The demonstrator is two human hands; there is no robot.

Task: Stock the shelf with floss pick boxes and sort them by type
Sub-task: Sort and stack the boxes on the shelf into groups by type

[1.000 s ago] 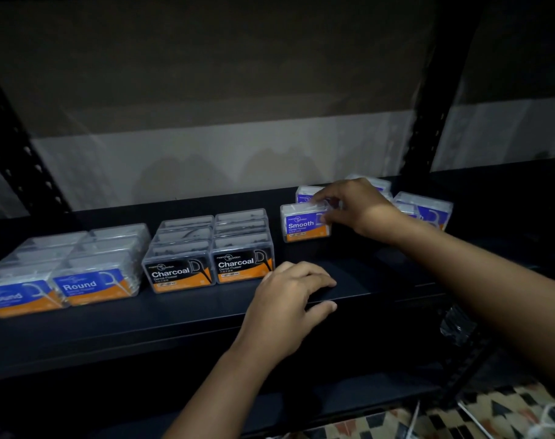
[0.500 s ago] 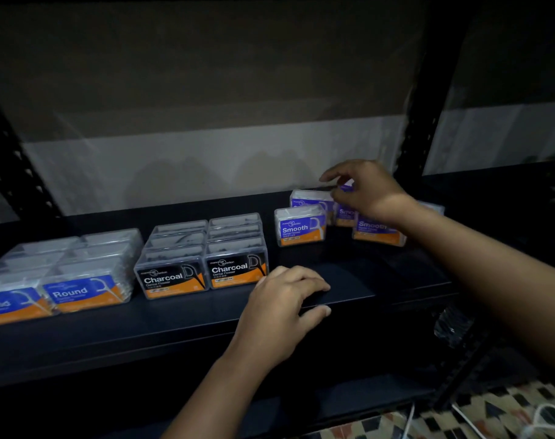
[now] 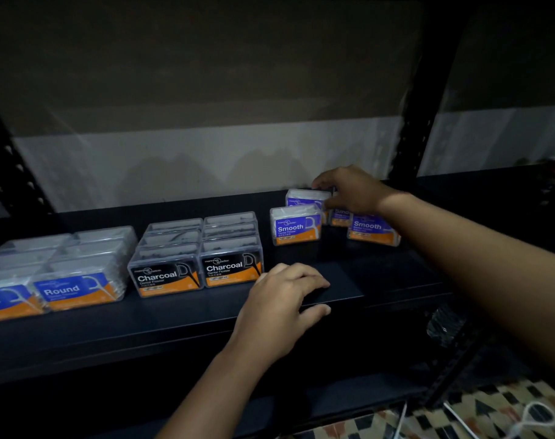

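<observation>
On dark shelf (image 3: 79, 331): Round boxes (image 3: 76, 289) left, Charcoal boxes (image 3: 200, 270) centre, Smooth boxes (image 3: 296, 228) right. Right hand (image 3: 349, 191) fingers pinch rear Smooth box (image 3: 304, 198); left hand (image 3: 279, 308) rests spread, empty.

Four Smooth boxes (image 3: 296, 225) show on the shelf (image 3: 333, 280), one partly behind a hand. Six Charcoal boxes (image 3: 198, 251) sit in two columns of three. The Round boxes (image 3: 75, 286) form two columns running off the left edge; their total cannot be told.
</observation>
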